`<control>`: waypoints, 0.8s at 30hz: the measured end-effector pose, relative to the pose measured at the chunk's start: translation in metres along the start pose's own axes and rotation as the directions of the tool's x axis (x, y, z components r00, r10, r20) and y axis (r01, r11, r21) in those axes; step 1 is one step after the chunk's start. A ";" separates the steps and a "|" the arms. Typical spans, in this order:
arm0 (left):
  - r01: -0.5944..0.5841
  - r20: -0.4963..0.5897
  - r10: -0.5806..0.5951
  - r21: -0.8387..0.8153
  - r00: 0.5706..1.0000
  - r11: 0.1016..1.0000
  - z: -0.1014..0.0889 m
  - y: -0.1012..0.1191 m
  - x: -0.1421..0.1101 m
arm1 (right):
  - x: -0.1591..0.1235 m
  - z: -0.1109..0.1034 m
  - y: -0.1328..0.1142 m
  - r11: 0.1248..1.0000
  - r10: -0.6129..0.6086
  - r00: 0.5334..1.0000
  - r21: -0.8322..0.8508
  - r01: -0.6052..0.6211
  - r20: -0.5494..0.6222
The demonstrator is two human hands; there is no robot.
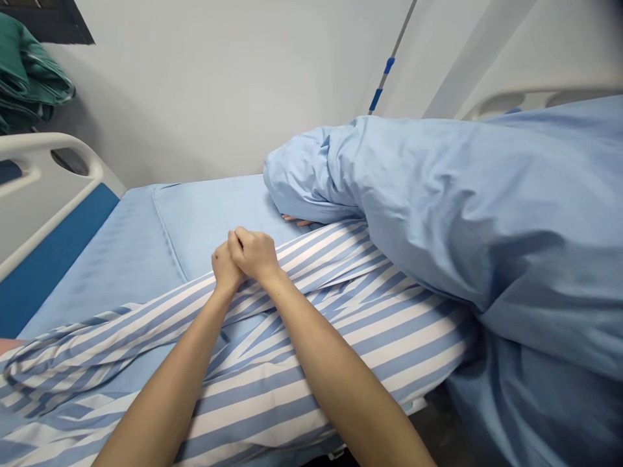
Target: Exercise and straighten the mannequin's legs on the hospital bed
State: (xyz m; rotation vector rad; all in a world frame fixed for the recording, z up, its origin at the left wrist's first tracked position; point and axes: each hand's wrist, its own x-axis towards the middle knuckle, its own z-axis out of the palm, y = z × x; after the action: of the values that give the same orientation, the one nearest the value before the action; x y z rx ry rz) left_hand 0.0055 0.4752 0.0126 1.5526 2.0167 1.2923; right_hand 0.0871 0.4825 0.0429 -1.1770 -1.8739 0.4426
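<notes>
My left hand (224, 267) and my right hand (253, 254) are pressed together, fingers closed, with the right lying partly over the left. Both rest on a blue-and-white striped cloth (311, 272), probably patient clothing on a body or limb lying along the bed. Whatever lies inside the stripes is hidden. A large light-blue quilt (467, 207) lies bunched over the far end of the striped shape. A small patch of skin (295, 221), fingers or toes, pokes out beneath the quilt, well beyond my hands and not touching them.
The light-blue bed sheet (214, 220) stretches to a white wall (219, 78). A white bed rail with a blue panel (58, 220) stands at left, and another rail (506, 100) shows far right. A metal pole with blue clips (382, 81) rises behind. Folded green cloth (29, 74) hangs upper left.
</notes>
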 end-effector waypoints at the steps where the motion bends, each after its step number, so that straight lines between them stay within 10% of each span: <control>1: 0.005 0.006 -0.005 -0.001 1.000 1.000 0.001 0.001 0.000 | 0.000 -0.001 0.003 0.999 0.021 1.000 -0.033 -0.021 0.006; 7: 0.049 -0.035 -0.059 -0.239 0.998 0.970 0.000 0.025 0.001 | 0.004 0.006 0.032 0.984 0.173 0.985 0.042 -0.173 0.009; 11: -0.043 -0.018 0.040 -0.234 0.999 0.971 -0.039 0.021 0.000 | 0.004 0.007 0.031 0.986 0.167 0.986 0.013 -0.167 -0.008; 18: 0.142 -0.139 -0.128 0.096 0.982 0.985 -0.170 -0.094 -0.022 | 0.001 0.008 0.028 0.985 0.166 0.986 -0.036 -0.166 -0.003; 24: 0.216 -0.165 -0.162 0.397 0.973 0.892 -0.192 -0.137 -0.039 | 0.002 0.015 0.008 0.949 0.208 0.978 -0.249 -0.194 0.029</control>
State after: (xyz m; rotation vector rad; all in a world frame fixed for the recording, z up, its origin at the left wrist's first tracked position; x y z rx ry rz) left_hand -0.1963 0.3481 0.0014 1.4108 2.5832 0.9521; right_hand 0.0786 0.4906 0.0299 -1.5450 -1.9028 0.3634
